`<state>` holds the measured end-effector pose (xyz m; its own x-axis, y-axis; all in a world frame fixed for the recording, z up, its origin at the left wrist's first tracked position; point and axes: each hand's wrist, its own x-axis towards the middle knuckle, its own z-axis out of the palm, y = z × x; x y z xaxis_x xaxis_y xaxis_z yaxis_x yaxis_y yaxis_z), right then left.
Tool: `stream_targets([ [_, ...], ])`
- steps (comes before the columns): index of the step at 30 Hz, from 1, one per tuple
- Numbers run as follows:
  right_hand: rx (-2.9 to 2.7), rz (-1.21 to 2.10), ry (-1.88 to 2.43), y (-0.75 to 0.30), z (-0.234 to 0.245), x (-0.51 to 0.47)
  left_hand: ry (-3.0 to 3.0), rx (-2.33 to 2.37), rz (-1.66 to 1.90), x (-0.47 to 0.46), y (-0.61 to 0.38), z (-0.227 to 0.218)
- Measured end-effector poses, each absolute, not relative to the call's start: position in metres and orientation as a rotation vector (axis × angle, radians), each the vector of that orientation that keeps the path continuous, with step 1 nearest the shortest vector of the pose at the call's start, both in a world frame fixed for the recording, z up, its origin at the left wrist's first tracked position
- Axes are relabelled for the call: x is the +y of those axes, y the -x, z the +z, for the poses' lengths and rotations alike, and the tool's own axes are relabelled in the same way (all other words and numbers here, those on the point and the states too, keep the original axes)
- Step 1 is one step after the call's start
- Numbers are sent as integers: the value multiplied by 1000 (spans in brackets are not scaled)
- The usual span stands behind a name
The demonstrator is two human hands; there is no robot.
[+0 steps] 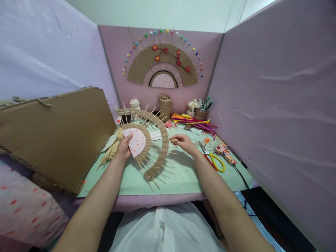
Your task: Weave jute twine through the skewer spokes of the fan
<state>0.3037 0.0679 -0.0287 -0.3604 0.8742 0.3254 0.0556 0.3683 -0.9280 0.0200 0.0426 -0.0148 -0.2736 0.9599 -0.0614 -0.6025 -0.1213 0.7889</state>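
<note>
A half-round woven fan (165,134) of thin sticks and brown twine is held up over the table, tilted, with two woven bands and a dotted white fabric centre. My left hand (124,147) grips it at the fabric, thumb on the front and the other fingers hidden behind. At the outer band's right edge, beside a stick's end, the fingertips of my right hand (182,141) are pinched together. A thin loop of twine (176,148) hangs just under them and seems to come from the pinch.
Scissors (214,161) and a patterned fabric-covered tool (225,153) with a black cable lie right. Behind are pipe cleaners (195,122), a twine roll (165,106) and a pen pot (202,112). Cardboard (57,136) stands left beside a stick bundle (111,152). A finished fan (141,68) hangs behind.
</note>
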Motion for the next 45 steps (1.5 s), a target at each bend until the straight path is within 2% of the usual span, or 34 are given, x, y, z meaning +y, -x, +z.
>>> stream_targets([
  [22, -1766, 1028, 959, -309, -30, 71, -578, 911, 1822, 46, -15, -15],
  [30, -1801, 453, 892, -303, -31, 66, -563, 962, 1933, 51, -11, -19],
  [34, -1788, 320, 863, -302, -29, 64, -553, 917, 1956, 54, -16, -19],
  [38, -1683, 424, 885, -304, -31, 66, -506, 883, 2007, 58, -21, -17],
  [45, -1589, 983, 839, -308, -34, 73, -478, 822, 2020, 64, -24, -9],
])
